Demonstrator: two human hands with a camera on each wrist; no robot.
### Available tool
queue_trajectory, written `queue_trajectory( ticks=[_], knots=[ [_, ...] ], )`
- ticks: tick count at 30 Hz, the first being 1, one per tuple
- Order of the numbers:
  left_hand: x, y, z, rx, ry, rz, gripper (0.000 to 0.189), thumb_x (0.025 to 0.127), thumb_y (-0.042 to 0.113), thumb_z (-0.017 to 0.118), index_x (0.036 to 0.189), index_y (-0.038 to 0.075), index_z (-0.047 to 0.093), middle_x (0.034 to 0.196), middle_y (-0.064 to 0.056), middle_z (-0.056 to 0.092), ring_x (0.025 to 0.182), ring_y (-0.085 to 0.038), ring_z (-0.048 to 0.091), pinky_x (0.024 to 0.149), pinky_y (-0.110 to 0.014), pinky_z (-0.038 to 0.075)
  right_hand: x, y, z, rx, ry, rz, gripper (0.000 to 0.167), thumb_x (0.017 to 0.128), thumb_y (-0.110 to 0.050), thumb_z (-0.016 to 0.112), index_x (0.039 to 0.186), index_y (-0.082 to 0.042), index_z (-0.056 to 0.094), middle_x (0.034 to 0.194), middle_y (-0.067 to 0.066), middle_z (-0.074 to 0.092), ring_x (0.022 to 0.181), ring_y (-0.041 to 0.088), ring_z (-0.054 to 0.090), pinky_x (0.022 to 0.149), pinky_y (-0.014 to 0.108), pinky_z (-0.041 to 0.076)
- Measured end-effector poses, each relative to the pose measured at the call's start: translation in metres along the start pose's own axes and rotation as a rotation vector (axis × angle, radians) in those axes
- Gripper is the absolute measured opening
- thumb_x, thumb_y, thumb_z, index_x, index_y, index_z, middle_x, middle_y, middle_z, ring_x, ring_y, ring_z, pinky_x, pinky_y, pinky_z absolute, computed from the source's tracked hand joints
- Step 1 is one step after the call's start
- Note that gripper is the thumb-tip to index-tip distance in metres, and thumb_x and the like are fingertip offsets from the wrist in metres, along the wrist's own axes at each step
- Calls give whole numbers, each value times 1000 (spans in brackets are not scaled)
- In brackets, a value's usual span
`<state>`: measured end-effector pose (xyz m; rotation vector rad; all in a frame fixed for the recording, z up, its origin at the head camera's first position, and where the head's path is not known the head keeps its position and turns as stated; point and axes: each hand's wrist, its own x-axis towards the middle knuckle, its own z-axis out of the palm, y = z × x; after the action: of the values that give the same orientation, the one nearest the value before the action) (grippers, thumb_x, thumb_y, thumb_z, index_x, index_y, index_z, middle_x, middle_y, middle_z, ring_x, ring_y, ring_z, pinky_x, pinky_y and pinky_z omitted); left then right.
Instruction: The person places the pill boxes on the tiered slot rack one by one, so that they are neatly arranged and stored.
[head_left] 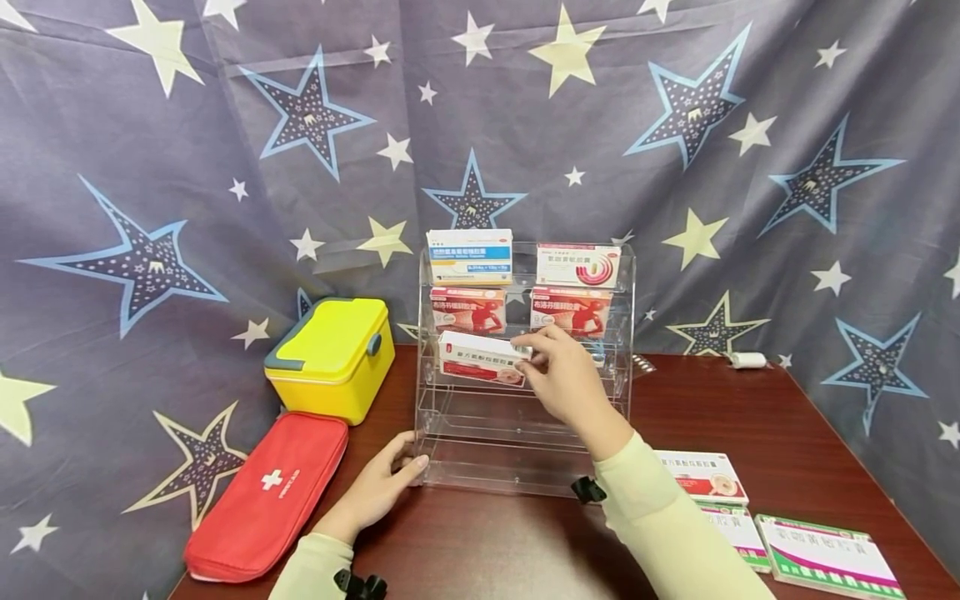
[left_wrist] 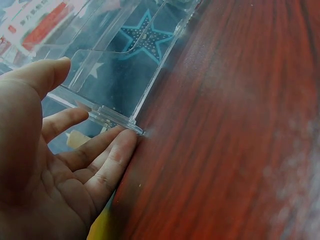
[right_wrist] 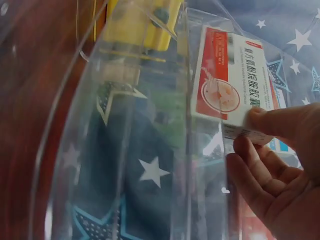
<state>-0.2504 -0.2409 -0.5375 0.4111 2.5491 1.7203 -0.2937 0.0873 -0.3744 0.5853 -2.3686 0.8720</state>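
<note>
A clear tiered display rack (head_left: 517, 471) stands on the table, with medicine boxes on its upper tiers. My right hand (head_left: 566, 379) pinches the right end of a white-and-red medicine box (head_left: 480, 360) at the middle tier. In the right wrist view, the thumb lies on that box's (right_wrist: 232, 75) printed front, with fingertips at its end. My left hand (head_left: 381, 479) is at the rack's lower left corner. Its fingertips touch the clear edge there in the left wrist view, thumb apart. Above are two red ibuprofen boxes (head_left: 468, 312), a blue-and-white box (head_left: 470, 257) and a white box (head_left: 577, 266).
Left of the rack sit a yellow lidded case (head_left: 330, 358) and a red first-aid pouch (head_left: 268, 500). At the right front lie another white-and-red box (head_left: 705, 477) and green-white-purple boxes (head_left: 828, 554). A small white bottle (head_left: 747, 360) lies at the back right.
</note>
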Motion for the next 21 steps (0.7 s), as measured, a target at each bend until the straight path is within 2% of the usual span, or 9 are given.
queue_trajectory(
  ticks=[9,21],
  knots=[
    [-1,2,0,36,2,1,48,106,31,66,148,13,51,117,-13,65,101,-23,70,80,-32,57,-1,-2,14,99,53,26,23,90,-14,85,112,-16,77,101,-1,70,78,10,72,71,34,59],
    [-2,4,-1,49,6,-11,48,105,31,66,148,14,51,119,-12,64,104,-23,68,83,-31,57,-5,0,26,96,50,42,32,94,-12,81,124,-20,73,101,-2,65,85,10,70,75,33,59]
  ],
)
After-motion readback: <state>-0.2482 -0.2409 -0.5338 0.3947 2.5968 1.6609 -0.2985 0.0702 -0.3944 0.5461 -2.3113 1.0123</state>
